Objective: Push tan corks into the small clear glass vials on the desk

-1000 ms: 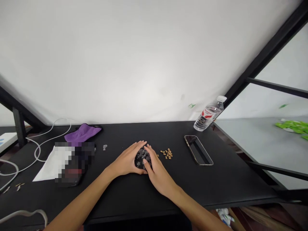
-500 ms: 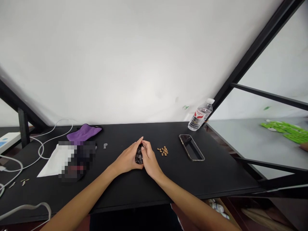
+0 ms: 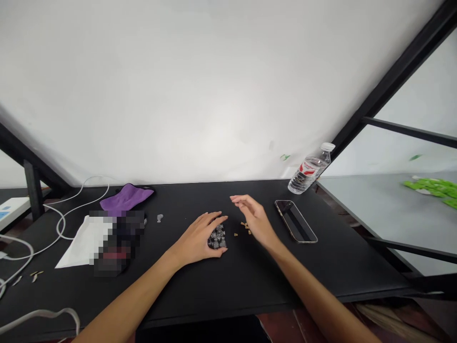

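On the black table [image 3: 214, 290], several small clear pieces [image 3: 218, 236] lie in a group. My left hand [image 3: 196, 240] curves around their left side, thumb and fingers spread apart. Over several small tan pieces [image 3: 246, 226] hovers my right hand [image 3: 254, 216], its fingers stretched toward the left and nothing seen in it. It partly hides the tan pieces. One tan piece lies a little apart on the left. A single clear piece [image 3: 159, 218] rests farther left on the table.
A phone [image 3: 296, 221] and a water bottle [image 3: 309, 171] are at the right. To the left are a purple cloth [image 3: 127, 197], white paper [image 3: 82, 243], a blurred dark object and white cables [image 3: 60, 214]. A black frame bounds the right side.
My hands have parted. My right hand has moved right, off the clear pieces and over the tan ones. My left hand has opened wider, and the clear pieces now show. The view has shifted slightly.
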A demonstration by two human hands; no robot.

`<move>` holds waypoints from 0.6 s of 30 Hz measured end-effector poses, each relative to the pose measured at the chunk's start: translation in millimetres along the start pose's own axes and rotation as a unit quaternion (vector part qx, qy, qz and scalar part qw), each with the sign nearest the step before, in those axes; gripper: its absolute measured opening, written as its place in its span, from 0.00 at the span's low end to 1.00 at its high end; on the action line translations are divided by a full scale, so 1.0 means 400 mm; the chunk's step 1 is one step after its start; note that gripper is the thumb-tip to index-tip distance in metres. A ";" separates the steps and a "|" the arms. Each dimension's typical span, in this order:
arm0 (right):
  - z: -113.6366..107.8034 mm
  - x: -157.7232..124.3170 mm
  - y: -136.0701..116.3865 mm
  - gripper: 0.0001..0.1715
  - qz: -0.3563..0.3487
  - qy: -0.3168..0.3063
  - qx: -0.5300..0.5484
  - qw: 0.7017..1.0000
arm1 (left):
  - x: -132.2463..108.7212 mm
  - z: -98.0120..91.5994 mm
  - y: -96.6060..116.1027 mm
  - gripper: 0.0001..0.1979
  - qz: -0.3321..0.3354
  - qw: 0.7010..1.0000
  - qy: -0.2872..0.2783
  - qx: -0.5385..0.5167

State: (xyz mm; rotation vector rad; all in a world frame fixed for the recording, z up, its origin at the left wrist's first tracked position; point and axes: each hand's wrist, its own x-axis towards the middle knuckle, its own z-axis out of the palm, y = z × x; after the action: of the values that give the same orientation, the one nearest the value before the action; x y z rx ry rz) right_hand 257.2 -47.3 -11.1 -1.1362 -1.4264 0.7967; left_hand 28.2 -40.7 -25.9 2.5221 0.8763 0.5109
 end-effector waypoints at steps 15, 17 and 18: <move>-0.053 -0.115 0.061 0.35 -0.022 -0.153 -0.328 0.932 | 0.009 -0.018 -0.001 0.21 0.052 0.998 -0.025 -0.002; -0.039 -0.108 0.063 0.32 -0.017 -0.140 -0.318 0.938 | 0.008 -0.021 -0.006 0.20 0.048 0.999 -0.018 -0.013; -0.035 -0.106 0.064 0.31 -0.013 -0.132 -0.314 0.940 | 0.007 -0.021 -0.008 0.20 0.047 0.999 -0.015 -0.020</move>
State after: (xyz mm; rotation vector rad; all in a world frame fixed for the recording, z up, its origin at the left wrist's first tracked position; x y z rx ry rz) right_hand 273.9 -80.9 -46.5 -1.5201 -2.0015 0.4895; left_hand 24.7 -34.1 -19.8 2.5373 0.7326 0.5125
